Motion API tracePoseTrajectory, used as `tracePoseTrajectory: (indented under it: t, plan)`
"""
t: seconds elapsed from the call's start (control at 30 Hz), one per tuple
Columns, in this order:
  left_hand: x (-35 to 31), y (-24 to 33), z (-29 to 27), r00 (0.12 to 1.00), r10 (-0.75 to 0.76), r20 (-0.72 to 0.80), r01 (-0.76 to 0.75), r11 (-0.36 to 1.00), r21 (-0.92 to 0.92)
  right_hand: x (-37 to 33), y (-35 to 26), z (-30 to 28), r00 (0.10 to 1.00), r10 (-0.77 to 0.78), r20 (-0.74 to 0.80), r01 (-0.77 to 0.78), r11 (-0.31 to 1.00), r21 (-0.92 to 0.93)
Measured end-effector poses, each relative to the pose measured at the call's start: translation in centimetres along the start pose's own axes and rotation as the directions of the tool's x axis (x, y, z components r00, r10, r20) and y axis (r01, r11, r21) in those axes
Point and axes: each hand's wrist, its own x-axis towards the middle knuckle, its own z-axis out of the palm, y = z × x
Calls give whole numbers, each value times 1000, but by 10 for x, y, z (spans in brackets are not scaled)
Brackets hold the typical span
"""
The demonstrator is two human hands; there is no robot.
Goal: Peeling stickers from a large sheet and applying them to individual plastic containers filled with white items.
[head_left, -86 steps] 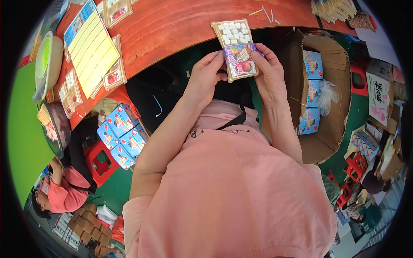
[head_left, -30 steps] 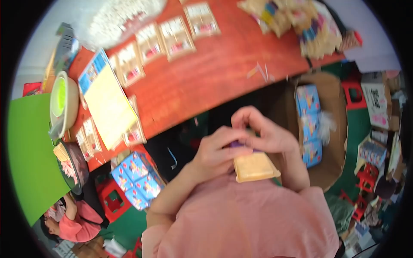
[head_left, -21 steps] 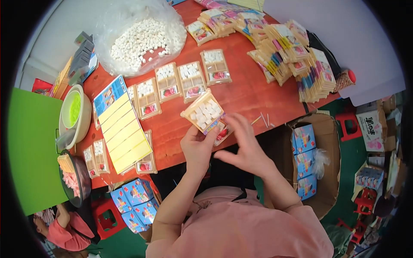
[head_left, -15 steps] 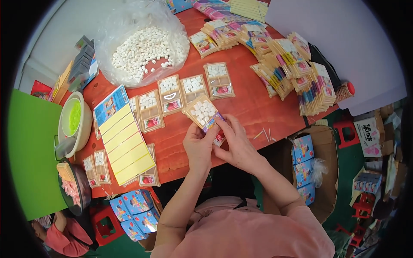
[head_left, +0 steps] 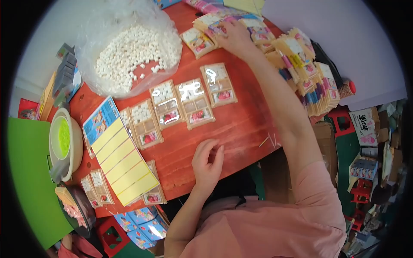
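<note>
The table (head_left: 254, 124) is carrying a pile (head_left: 301, 58), probably stacked to save room. The left hand (head_left: 206, 161) is hanging empty, fingers loosely curled, thumb apart. The right hand (head_left: 235, 38) is touching a pack (head_left: 211, 28) at the pile's left end; whether pinching, cannot tell.

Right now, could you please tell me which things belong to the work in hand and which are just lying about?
Seemingly in the work:
piled packs, right hand at them
row of compartment trays
bagged white cubes

Seemingly lying about:
loose thin sticks
white carton

Workshop: stacked packs (head_left: 319, 88), boxes (head_left: 138, 217)
</note>
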Motion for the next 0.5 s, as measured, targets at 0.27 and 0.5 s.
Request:
tracePoseTrajectory:
  t: [0.27,0.5]
  plan:
    - [0,-6,-2,996,88,1,-88,996,-1,-76,-59,-9,992,-85,98,85,996,7]
    - [-13,-2,-9,997,81,-19,-81,996,-41,-149,-88,-4,975,-19,221,28,999,-36]
